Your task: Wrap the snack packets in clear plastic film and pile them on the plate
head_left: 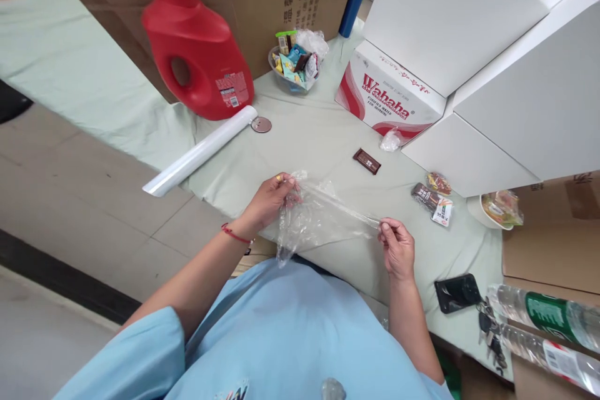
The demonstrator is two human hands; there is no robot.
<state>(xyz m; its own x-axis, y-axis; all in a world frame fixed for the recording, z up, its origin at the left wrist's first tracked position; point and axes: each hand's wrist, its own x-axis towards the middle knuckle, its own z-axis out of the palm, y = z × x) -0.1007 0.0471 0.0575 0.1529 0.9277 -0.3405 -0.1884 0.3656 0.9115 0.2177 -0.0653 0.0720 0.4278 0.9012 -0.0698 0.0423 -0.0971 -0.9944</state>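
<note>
A thin, clear plastic bag (307,219) is stretched between my two hands above the table's front edge. My left hand (276,197), with a ring and a red cord at the wrist, pinches its left top corner. At the other end, the fingertips of my right hand (396,244) grip the right corner. The bag hangs down in loose folds, lowest below my left hand. Beyond it on the cloth lies a small brown wrapped snack (367,161). Left of that, a white roll (201,150) sticks out over the table's edge beside a round metallic disc (261,125).
A red detergent jug (206,50) and a bowl of wrapped snacks (294,82) stand at the back. A Wahaha box (389,97) sits by white panels. Rightward are snack packets (425,197), a white bowl (485,212), a black phone (457,293), keys (490,331) and bottles (548,312).
</note>
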